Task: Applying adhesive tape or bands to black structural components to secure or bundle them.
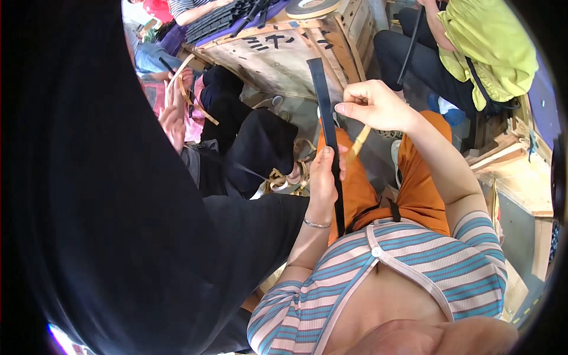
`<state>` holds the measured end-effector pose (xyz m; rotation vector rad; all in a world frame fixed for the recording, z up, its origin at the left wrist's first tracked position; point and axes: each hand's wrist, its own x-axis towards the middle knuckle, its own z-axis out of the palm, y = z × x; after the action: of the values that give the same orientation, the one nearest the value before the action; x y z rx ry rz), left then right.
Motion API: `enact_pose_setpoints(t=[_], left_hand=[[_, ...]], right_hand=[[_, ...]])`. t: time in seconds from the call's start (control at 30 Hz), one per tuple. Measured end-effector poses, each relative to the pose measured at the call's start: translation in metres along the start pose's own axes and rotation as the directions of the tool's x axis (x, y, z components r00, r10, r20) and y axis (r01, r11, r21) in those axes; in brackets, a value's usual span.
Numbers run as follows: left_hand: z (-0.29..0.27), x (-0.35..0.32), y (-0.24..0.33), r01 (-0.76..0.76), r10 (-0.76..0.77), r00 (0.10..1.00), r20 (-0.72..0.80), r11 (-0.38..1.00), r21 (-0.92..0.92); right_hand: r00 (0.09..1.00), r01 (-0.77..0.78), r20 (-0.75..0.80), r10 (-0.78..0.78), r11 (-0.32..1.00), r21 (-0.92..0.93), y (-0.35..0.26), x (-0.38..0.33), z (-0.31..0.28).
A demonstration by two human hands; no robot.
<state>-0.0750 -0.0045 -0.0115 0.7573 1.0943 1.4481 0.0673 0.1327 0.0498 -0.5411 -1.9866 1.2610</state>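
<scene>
Item: black strip (pixel 325 112), long, flat and narrow. I see it standing almost upright over my lap, its top end in front of the wooden crate (pixel 284 56), its lower length running down toward my striped top (pixel 414 266).

Left hand (pixel 324 177): wrapped round the strip's middle, fingers (pixel 342 161) closed on it with the thumb lying along the near face. A thin metal bangle (pixel 316 224) sits on that wrist.

Right hand (pixel 374 105): just beside the strip's upper part, fingers curled together, the fingertips touching its right edge. I cannot tell whether they actually pinch it.

Below the hands: my orange trousers (pixel 414 183), with a tan stick-like piece (pixel 358 144) showing between the hands.

Crate: pale boards with black brush marks, carrying a roll of tape (pixel 310 7) and a stack of dark strips (pixel 228 19).

Nearby people: one in a yellow-green top (pixel 491 47) at upper right, holding another black strip (pixel 411 47); one in a pink checked garment (pixel 192 115) at left, hands (pixel 174 115) on a tan band.

Far left: a large black mass (pixel 89 207) blocks my view.
</scene>
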Motion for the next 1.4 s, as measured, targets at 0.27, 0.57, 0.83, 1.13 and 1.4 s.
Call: enact_pose_setpoints(t=[0.27,0.57,0.83,1.13,1.4], left_hand=[[0.001,0.007,0.002,0.108,-0.107,0.990,0.093,0.994,-0.004],[-0.001,0.021,-0.001,0.330,-0.192,0.845,0.499,0.921,-0.206],[0.010,0.024,-0.011,0.483,-0.222,0.707,0.672,0.845,-0.229],[0.016,0.028,-0.014,0.519,-0.274,0.677,0.683,0.836,-0.180],[0.012,0.031,-0.015,0.489,-0.273,0.710,0.649,0.855,-0.175]], right_hand=[[0.999,-0.045,-0.023,0.045,0.999,-0.024,0.010,-0.017,-0.013],[0.949,0.187,-0.309,-0.054,0.889,0.418,0.010,-0.012,-0.027],[0.957,0.118,-0.276,0.088,0.751,0.650,-0.010,0.000,-0.031],[0.905,0.131,-0.361,0.224,0.662,0.738,0.003,-0.008,-0.034],[0.884,0.159,-0.416,0.215,0.697,0.699,0.010,0.002,-0.034]])
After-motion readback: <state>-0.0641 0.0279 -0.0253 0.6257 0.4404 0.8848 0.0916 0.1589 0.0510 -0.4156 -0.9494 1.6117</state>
